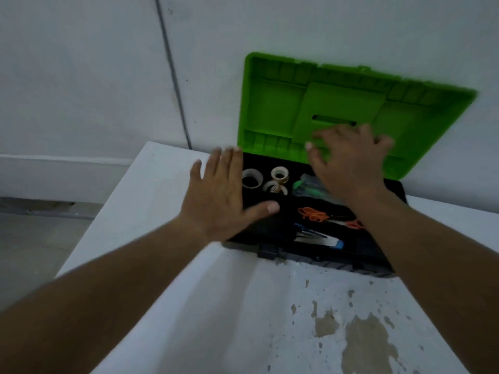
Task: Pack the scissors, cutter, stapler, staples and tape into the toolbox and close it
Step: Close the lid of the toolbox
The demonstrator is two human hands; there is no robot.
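- The toolbox (310,259) sits at the far edge of the bench (216,306), hard up to the wall (81,76). Its green lid (270,103) is thrown back and leaning on that wall.
- Inside the black base, the tape rolls (252,178) are at the left end and the orange scissors (313,214) lie mid-box. A green-and-clear tool (302,184) sits behind them, and there are blue-handled pieces (318,237) near the front wall. I can't pick out the staples from here.
- By the look of it the packing is done and the closing is what's left.
- The left hand (218,195) has its fingers spread flat and holds nothing. It hovers over the box's left end, thumb out above the base.
- The right hand (348,163) also has its fingers apart and holds nothing. It is up in front of the lid's lower middle, but it's blurred, so whether it touches the plastic I can't tell.
- Here's what matters: the lid stands beyond both hands, hinged along the box's far long side, with its long axis running left to right along the wall.
- The right hand is clearly the nearer one. The lid's free top edge is above and beyond its fingertips, so it would have to be pulled forward and down towards the person.
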